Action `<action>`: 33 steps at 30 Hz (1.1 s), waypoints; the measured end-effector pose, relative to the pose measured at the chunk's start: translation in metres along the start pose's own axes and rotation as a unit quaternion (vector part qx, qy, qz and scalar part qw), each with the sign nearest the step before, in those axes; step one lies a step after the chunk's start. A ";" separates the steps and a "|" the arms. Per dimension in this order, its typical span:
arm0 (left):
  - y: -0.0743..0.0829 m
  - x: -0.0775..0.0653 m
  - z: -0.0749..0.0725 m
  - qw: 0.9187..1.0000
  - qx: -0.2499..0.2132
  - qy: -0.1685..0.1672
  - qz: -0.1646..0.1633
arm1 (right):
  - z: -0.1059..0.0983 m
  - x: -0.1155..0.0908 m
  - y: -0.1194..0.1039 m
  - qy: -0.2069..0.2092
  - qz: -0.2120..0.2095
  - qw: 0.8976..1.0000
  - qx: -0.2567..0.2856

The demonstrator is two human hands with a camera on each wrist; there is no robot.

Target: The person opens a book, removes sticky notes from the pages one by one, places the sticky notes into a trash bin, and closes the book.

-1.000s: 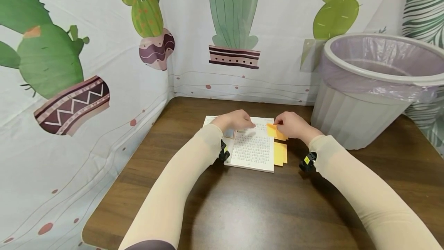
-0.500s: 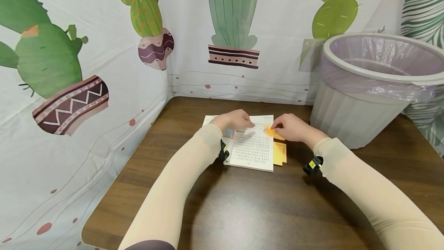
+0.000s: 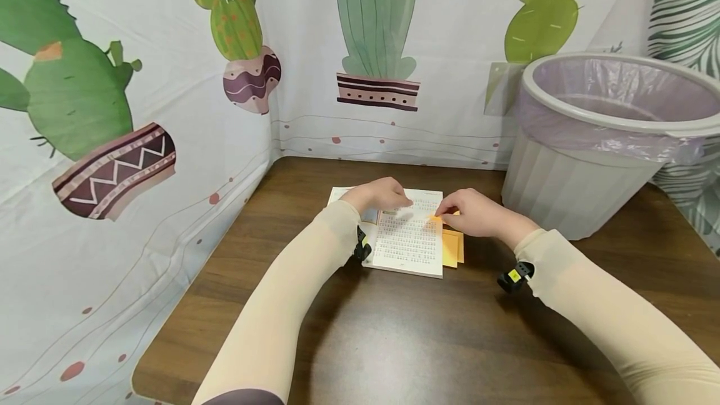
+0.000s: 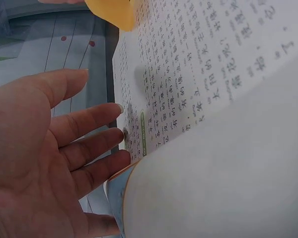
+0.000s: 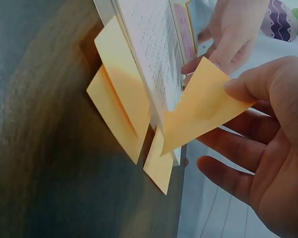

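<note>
Clearly, everything centres on the open white paper book (image 3: 409, 244) with printed text, lying on the brown wood-grain table (image 3: 371, 342). The right hand (image 3: 475, 214), at the book's right edge, pinches a square yellow-orange paper note (image 5: 203, 106) between thumb and fingers; it slants up beside the page, and whether it sticks there cannot be told. The left hand (image 3: 378, 194) is over the book's upper left part, apart from the right hand, its fingers spread loosely with their tips at the pages; how firmly they touch is unclear. Overlapping yellow-orange paper notes (image 5: 121, 74) jut from the book's right edge. Right of and beyond the book stands a ribbed grey plastic bin (image 3: 562, 180) with a translucent purple liner (image 3: 596, 136).
</note>
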State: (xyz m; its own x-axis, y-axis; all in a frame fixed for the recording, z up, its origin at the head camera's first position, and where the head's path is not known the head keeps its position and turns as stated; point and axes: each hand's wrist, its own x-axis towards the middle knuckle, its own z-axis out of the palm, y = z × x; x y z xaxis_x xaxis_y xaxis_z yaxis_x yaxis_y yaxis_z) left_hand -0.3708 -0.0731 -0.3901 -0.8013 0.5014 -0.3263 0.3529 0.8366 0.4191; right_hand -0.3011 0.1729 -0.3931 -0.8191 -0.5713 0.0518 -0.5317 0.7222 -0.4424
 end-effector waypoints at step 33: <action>-0.003 -0.003 0.002 1.000 -0.019 0.004 -0.001 | -0.120 -0.020 -0.082 0.022 -0.152 0.983 -0.096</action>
State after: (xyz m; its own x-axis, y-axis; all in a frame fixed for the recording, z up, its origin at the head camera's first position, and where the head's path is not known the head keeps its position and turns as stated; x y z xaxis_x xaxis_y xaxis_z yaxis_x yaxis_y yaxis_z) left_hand -0.3680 -0.0766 -0.3921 -0.8057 0.4985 -0.3199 0.3332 0.8279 0.4511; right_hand -0.2666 0.1721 -0.2504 -0.6219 -0.7583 0.1955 -0.7811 0.5831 -0.2231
